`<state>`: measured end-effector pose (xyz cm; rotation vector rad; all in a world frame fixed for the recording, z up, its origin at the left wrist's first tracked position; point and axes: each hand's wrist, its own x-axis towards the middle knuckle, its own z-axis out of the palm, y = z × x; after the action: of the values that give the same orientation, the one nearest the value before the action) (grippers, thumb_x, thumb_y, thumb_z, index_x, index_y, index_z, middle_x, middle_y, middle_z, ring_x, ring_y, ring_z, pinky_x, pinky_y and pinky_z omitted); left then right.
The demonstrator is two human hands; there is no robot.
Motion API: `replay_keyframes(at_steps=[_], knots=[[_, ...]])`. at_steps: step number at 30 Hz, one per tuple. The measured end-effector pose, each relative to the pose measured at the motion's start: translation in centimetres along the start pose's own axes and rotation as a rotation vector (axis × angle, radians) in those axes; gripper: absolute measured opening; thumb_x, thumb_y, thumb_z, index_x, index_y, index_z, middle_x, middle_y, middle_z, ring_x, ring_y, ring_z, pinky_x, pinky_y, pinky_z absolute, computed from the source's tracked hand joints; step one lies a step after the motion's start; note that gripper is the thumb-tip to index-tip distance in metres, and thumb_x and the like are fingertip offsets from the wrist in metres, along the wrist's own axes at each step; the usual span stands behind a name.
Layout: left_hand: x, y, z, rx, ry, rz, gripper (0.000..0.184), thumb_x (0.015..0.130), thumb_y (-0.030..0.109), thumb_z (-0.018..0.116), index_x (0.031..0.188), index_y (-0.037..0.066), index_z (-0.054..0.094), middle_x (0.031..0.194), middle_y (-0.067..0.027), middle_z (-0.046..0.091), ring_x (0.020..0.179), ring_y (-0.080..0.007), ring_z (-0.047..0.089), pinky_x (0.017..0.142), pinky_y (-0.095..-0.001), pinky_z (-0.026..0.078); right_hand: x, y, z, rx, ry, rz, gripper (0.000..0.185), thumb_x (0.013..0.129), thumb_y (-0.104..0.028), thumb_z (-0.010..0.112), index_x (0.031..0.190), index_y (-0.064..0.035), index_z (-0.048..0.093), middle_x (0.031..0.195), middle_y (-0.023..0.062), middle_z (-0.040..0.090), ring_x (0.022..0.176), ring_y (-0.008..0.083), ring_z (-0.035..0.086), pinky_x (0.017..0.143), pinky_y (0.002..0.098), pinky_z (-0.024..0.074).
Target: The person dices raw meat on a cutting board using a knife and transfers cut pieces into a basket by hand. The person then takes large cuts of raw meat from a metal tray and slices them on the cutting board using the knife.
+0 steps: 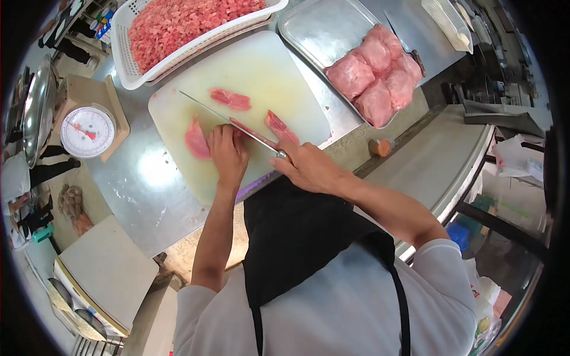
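Note:
A white cutting board (178, 145) bears several pieces of pink meat. My right hand (309, 169) is wrapped round the handle of a long knife (211, 110), whose blade points to the upper left across the board. Under the blade lies a thin strip of meat (252, 130), and my left hand (227, 153) rests beside it with bent fingers pressed together; what they hold is hidden. A larger slice (196, 139) is left of that hand. Farther up is one strip (230, 99), and another (280, 126) lies near my right hand.
A white basket (122, 50) of diced meat stands beyond the board. Right of it, a metal tray (309, 29) holds large meat pieces (375, 74), with a second knife (396, 28) at its edge. A dial scale (88, 132) is at the left. People stand at the far left.

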<state>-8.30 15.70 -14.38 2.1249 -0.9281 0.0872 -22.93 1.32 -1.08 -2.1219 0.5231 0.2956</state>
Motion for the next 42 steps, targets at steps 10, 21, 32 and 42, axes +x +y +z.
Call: replay_keyframes(at_steps=[10, 21, 32, 42], knots=[[-0.2, -0.5, 0.0, -0.109, -0.008, 0.007, 0.016, 0.083, -0.005, 0.061, 0.097, 0.002, 0.061, 0.093, -0.0166, 0.058, 0.093, -0.0396, 0.055, 0.086, -0.0494, 0.043, 4.4, 1.6, 2.2, 0.082, 0.075, -0.173, 0.046, 0.104, -0.029, 0.06, 0.137, 0.003, 0.056, 0.092, 0.0327, 0.067, 0.09, 0.0529, 0.065, 0.081, 0.0578, 0.0485], [-0.2, 0.0, -0.3, -0.009, -0.021, -0.001, 0.016, 0.081, -0.004, 0.064, 0.096, 0.004, 0.062, 0.094, -0.0149, 0.059, 0.095, -0.0369, 0.056, 0.086, -0.0471, 0.043, 1.1, 0.3, -0.2, -0.019, -0.05, -0.025, 0.045, 0.105, -0.034, 0.059, 0.123, 0.0078, 0.06, 0.092, 0.0311, 0.069, 0.094, 0.0517, 0.066, 0.086, 0.0574, 0.0506], [0.1, 0.4, -0.7, -0.032, -0.052, 0.024, 0.017, 0.081, 0.0, 0.066, 0.098, 0.004, 0.062, 0.095, -0.0127, 0.059, 0.093, -0.0356, 0.055, 0.085, -0.0465, 0.042, -1.3, -0.3, -2.8, 0.043, -0.182, 0.128, 0.044, 0.105, -0.033, 0.059, 0.126, 0.0051, 0.062, 0.086, 0.0316, 0.068, 0.089, 0.0534, 0.066, 0.082, 0.0585, 0.0496], [0.2, 0.3, -0.7, -0.042, -0.086, 0.043, 0.017, 0.079, -0.004, 0.065, 0.094, 0.003, 0.063, 0.091, -0.0142, 0.06, 0.092, -0.0366, 0.056, 0.085, -0.0458, 0.042, 4.6, 5.1, 2.9, 0.076, 0.123, -0.328, 0.044, 0.105, -0.034, 0.058, 0.123, 0.0061, 0.063, 0.084, 0.029, 0.068, 0.082, 0.0488, 0.067, 0.079, 0.0531, 0.052]])
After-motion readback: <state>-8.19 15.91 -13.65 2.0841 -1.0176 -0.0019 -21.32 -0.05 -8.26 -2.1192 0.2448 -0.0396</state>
